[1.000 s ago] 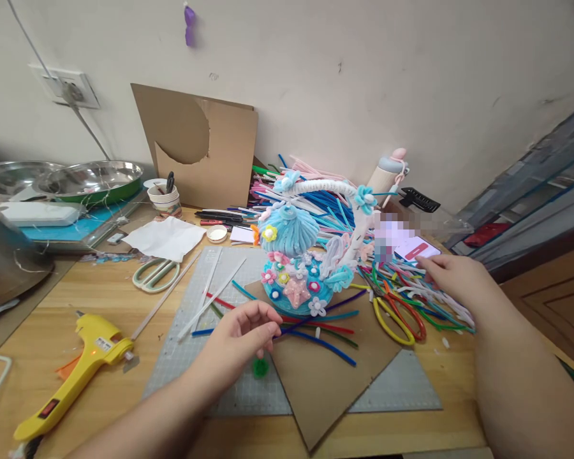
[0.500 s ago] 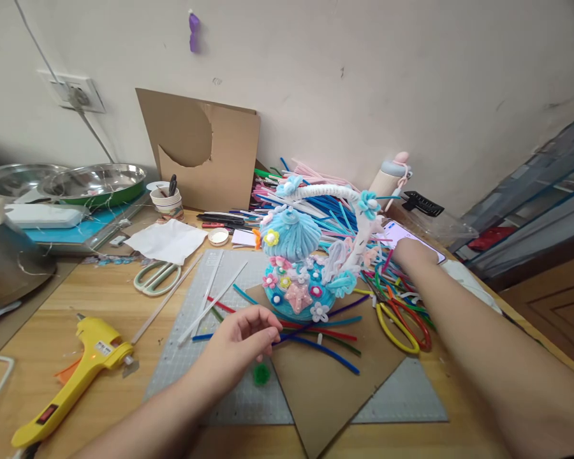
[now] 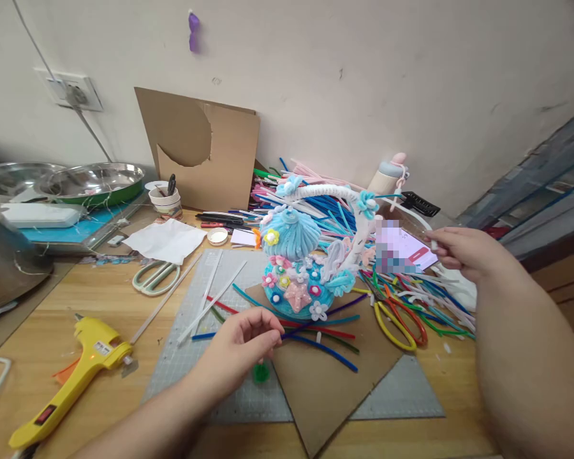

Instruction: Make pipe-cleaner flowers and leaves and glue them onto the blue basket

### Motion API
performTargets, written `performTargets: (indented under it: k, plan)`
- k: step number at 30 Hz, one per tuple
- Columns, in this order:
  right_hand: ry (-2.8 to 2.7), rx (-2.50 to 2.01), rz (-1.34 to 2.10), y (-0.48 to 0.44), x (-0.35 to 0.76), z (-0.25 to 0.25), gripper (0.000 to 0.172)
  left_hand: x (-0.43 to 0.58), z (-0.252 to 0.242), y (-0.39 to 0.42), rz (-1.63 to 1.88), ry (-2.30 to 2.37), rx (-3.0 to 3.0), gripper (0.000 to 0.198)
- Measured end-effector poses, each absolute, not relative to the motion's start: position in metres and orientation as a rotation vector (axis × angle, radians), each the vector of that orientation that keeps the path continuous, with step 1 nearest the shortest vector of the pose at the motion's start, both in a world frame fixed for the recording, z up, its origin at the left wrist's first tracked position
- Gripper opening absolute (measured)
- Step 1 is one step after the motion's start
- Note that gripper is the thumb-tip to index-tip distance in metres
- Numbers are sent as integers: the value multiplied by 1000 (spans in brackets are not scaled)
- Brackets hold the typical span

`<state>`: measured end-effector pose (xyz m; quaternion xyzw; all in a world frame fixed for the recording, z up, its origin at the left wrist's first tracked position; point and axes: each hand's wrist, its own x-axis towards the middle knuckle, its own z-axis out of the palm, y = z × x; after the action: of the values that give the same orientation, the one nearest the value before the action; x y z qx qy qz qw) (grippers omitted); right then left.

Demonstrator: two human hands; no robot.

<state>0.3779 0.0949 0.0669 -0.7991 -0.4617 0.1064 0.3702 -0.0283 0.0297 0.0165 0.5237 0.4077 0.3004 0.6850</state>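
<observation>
Right hand [image 3: 462, 254] pinches white stem [image 3: 415, 214], arcing leftward toward blue craft [image 3: 291, 237]; left hand [image 3: 249, 338] nearer craft, grip curled, hold unclear.

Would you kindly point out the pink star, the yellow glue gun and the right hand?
Pink star [image 3: 297, 297]: head view, middle of its front.
Yellow glue gun [image 3: 76, 376]: head view, upper handle.
Right hand [image 3: 469, 253]: head view, back of the hand.

Wall socket [image 3: 71, 91], metal bowls [image 3: 93, 178], purple ornament [image 3: 194, 33]

Pale wall [image 3: 277, 57] behind wooden table [image 3: 100, 290]
</observation>
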Motion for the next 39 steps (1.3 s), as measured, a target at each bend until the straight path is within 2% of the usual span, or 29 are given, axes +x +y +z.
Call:
performTargets:
  k: [2, 3, 5, 9, 11, 16, 19, 26, 31, 33, 35, 37, 39]
  plan:
    - [-1183, -1953, 519, 67, 361, 70, 30, -28, 16, 28, 676, 900, 1198, 22]
    - [-1038, -1733, 804, 53, 350, 69, 30, -28, 16, 28, 675, 893, 1213, 21]
    - [-797, -1349, 1151, 24, 323, 60, 24, -28, 15, 26, 663, 882, 1236, 20]
    - [-803, -1003, 1552, -24, 256, 32, 22, -26, 16, 21, 599, 853, 1271, 18]
    - [-880, -864, 1630, -38, 222, 19, 18, -26, 17, 19, 563, 816, 1298, 17]
    - [-919, -813, 1518, -46, 164, -5, 7, -29, 19, 14, 559, 709, 1429, 21]
    - [-973, -957, 1464, -44, 150, -11, 8, -30, 20, 13, 611, 710, 1468, 19]
    - [-1351, -1059, 879, -31, 136, -5, 7, -30, 21, 15, 649, 778, 1422, 15]
    - [-1535, -1222, 861, -42, 129, 3, 13, -32, 22, 17, 722, 909, 1476, 17]
    - [-1797, -1165, 662, -52, 132, 10, 16, -33, 22, 18, 747, 964, 1559, 16]
    - [-1913, -1024, 223, -57, 136, 19, 4, -33, 23, 17, 740, 994, 1649, 16]
    - [-1929, -1111, -130, -54, 141, 27, 21, -33, 23, 17, 715, 976, 1667, 16]
    - [-2021, -1168, -82, -46, 145, 31, 19, -33, 23, 17, 692, 940, 1608, 16]
